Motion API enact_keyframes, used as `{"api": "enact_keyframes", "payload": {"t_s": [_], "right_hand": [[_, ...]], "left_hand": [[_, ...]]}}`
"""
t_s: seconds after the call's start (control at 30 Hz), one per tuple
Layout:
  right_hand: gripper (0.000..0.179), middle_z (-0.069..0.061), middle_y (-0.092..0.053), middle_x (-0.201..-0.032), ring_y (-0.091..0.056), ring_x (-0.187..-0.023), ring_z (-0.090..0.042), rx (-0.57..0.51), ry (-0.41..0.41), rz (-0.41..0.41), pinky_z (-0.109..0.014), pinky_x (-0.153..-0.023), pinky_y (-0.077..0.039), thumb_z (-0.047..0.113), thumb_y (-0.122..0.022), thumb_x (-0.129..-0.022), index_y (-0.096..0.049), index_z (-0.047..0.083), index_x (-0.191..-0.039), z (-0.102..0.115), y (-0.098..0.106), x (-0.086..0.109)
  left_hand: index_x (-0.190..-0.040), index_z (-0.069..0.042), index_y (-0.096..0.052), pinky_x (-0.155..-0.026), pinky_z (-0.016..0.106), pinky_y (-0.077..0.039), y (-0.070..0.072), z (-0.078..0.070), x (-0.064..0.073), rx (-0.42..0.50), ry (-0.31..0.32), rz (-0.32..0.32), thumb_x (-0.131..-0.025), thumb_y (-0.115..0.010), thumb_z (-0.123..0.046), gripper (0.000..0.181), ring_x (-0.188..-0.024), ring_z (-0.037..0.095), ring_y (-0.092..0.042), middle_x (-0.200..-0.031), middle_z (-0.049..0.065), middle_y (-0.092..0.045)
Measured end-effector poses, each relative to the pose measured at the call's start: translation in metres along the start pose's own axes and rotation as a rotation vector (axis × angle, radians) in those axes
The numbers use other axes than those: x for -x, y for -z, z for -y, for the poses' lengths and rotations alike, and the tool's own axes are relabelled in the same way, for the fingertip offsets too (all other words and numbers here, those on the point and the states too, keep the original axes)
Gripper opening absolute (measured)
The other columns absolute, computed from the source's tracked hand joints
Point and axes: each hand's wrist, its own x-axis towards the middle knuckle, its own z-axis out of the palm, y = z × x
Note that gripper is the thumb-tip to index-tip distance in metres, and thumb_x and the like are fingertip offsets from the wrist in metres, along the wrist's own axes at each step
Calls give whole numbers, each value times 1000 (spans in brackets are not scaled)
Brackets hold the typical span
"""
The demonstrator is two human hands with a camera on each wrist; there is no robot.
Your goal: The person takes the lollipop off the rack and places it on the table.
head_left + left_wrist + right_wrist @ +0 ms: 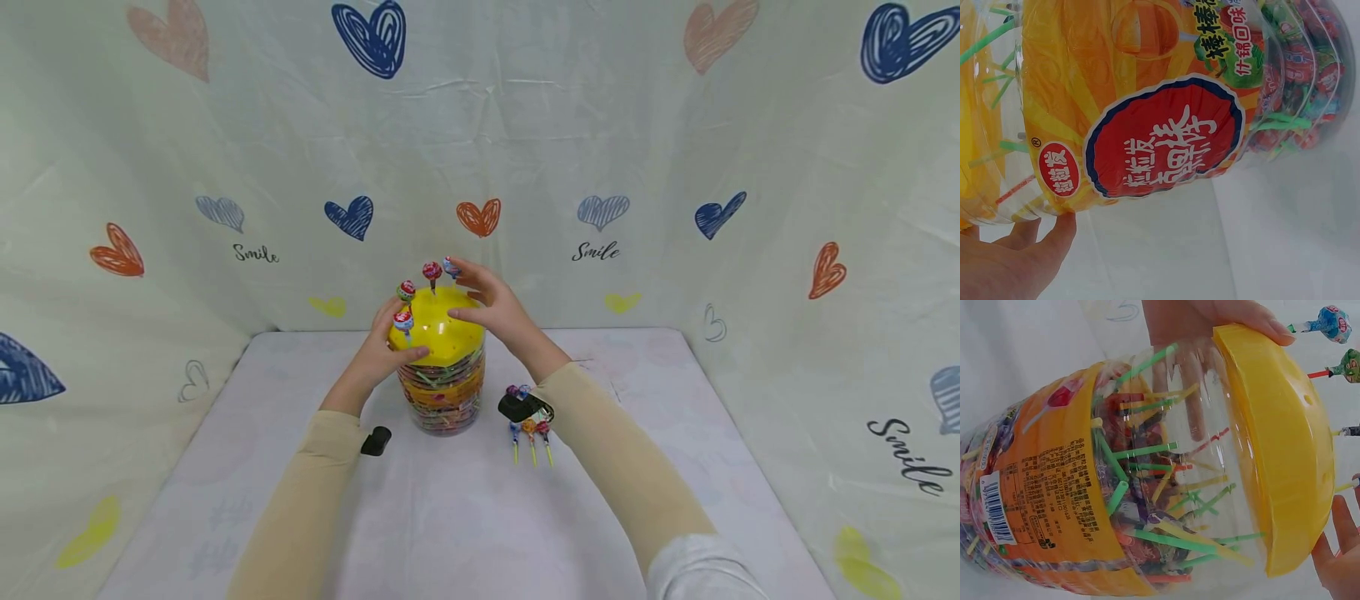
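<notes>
The clear candy jar (444, 417) stands upright on the pale table (457, 525), its yellow lid (450, 340) on top and an orange label (1066, 56) wrapped about its middle. The left hand (380, 346) grasps the jar's left side at the lid – thumb on the lid's front, the other fingers round behind. The right hand (497, 308) is at the jar's upper right, unclenched, its thumb and fingers spread apart over the lid; one fingertip is at a blue lollipop (451, 267), and I cannot tell whether they touch. Three more lollipops stand in the jar's lid: a red one (432, 272), a green-and-red one (406, 290) and a red-and-blue one (403, 322). Loose lollipops (529, 427) lie right of the jar – partly hidden by a black wrist device (521, 407). Behind the jar hangs a heart-printed backdrop (540, 150).
</notes>
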Motion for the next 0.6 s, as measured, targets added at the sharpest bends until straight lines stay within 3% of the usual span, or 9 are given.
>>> {"api": "enact_keyframes", "payload": {"t_s": [0.17, 0.47, 0.6], "right_hand": [[68, -3, -42, -149, -43, -130, -25, -30, 7, -10, -44, -112, -32, 5, -69, -88, -41, 16, -149, 2, 1, 0], [66, -6, -46, -144, -47, -124, -28, -155, 90, -64, -53, -109, -33, -4, -67, -87, -43, 10, -146, 8, 9, 8], [65, -10, -48, -141, -49, -122, -31, -209, 68, -73, -50, -108, -37, -6, -66, -87, -44, 12, -146, 8, 15, 18]], "left_hand": [[-157, -23, -18, -112, 51, -29, 0, 0, 0, -2, 1, 0, -87, -75, -20, 91, -140, 36, -23, -162, 4, 3], [-157, -23, -14, -112, 51, -28, 0, 0, -1, -1, 26, -3, -86, -75, -21, 93, -141, 37, -22, -162, 4, 5], [-157, -23, -14, -112, 51, -28, 1, 0, 0, -4, 27, -7, -86, -75, -20, 94, -141, 36, -21, -162, 3, 4]]}}
